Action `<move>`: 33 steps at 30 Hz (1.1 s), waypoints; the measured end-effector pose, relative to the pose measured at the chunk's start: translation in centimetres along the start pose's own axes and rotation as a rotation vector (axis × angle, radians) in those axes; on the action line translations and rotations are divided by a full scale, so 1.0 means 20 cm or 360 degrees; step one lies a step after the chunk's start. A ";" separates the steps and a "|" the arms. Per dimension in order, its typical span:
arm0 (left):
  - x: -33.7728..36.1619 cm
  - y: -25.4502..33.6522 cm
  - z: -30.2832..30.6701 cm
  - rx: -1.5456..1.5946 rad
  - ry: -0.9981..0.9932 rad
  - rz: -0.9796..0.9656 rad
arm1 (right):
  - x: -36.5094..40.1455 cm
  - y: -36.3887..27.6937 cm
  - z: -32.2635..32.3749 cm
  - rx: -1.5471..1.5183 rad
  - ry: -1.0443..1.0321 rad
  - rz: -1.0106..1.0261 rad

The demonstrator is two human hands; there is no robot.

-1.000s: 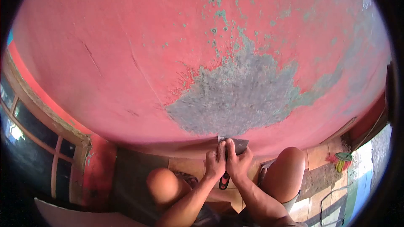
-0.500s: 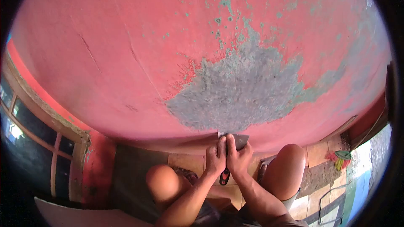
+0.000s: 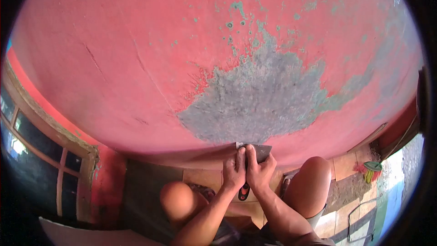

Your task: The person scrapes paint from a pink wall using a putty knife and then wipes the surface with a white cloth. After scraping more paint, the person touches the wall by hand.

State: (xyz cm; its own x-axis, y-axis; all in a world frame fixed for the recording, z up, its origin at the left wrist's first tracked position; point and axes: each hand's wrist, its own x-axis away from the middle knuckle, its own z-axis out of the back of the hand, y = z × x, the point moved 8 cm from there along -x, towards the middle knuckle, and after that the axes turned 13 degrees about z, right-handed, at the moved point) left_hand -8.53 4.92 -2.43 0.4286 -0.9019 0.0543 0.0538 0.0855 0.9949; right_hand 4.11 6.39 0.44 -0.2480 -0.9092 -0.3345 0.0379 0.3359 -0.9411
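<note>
Both hands hold one wide scraper [image 3: 262, 151] with a dark blade and a black and red handle. My left hand [image 3: 235, 171] is closed round its left side, thumb up along the blade. My right hand [image 3: 260, 169] grips the right side, its thumb beside the other. The blade's top edge lies at the pink wall [image 3: 136, 86], just under the bottom of a large grey bare patch [image 3: 259, 95]. The handle's end shows below my hands. Whether the edge touches the wall is hard to tell.
A wooden-framed window [image 3: 59, 155] stands at the left. My bent knees flank my arms above a tiled floor [image 3: 343, 166]. A green, red and yellow broom head [image 3: 372, 171] lies at the right, near a dark thin loop [image 3: 349, 228].
The view has shifted slightly, so the wall patch sits a little further left. Both hands still hold the scraper in nearly the same place, its blade turned very slightly.
</note>
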 end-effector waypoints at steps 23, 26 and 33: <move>-0.02 -0.10 0.00 0.0155 -0.0179 0.0230 | -0.02 0.00 -0.03 -0.0113 -0.0009 0.0053; 0.00 -0.02 -0.02 0.0145 -0.0161 0.0141 | -0.02 0.00 -0.01 -0.0040 -0.0001 0.0084; -0.03 -0.04 -0.01 0.0134 -0.0103 0.0121 | -0.02 0.00 -0.02 -0.0134 0.0012 -0.0021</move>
State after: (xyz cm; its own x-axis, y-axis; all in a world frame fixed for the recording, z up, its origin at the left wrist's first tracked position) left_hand -8.69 5.38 -3.23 0.3694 -0.9198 0.1326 -0.0535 0.1214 0.9912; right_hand 3.74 6.91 0.57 -0.2555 -0.9119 -0.3212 -0.0471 0.3436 -0.9380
